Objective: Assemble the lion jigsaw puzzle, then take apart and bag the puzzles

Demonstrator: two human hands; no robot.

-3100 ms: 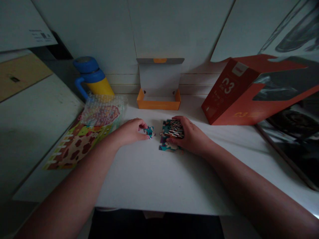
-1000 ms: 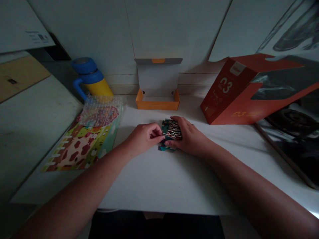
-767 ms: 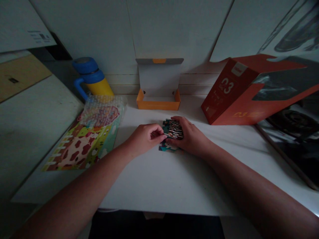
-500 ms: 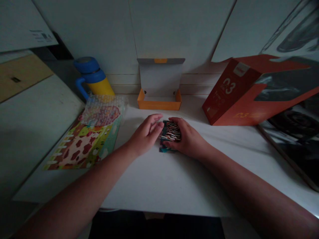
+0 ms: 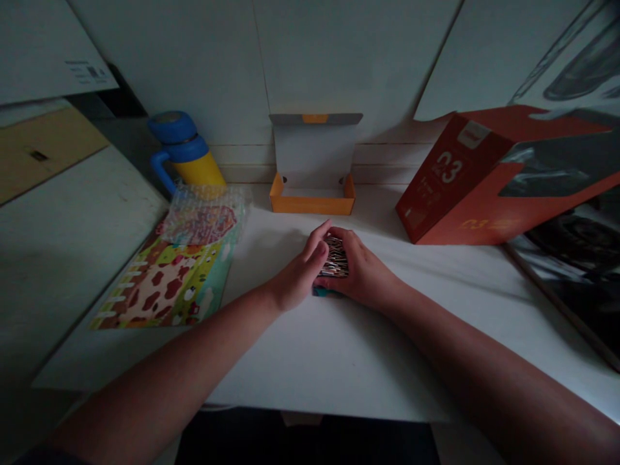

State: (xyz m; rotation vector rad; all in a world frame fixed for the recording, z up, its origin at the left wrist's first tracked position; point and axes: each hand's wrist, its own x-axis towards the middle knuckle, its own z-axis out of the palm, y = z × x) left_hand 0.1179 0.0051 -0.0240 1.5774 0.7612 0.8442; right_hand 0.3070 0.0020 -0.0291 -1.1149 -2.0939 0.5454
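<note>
My left hand and my right hand are cupped around a pile of thin, pale sticks, pressing it from both sides. Their exact kind is too small to make out. The fingertips of both hands meet at the far side of the pile. My right thumb lies along its near edge, and my left thumb rests against its left side. Under the pile, a strip of a dark teal flat piece shows on the white table; most of it is hidden by the hands and sticks.
Behind the hands stands an orange box with its lid raised. A tall red box leans at the right beside a black hob-like surface. Left are a blue and yellow flask, bubble wrap and a cow-patterned sheet.
My left hand has moved right and closed against the pile, which was spread a little wider before. The sticks now sit more tightly packed. My right hand has stayed around them.
</note>
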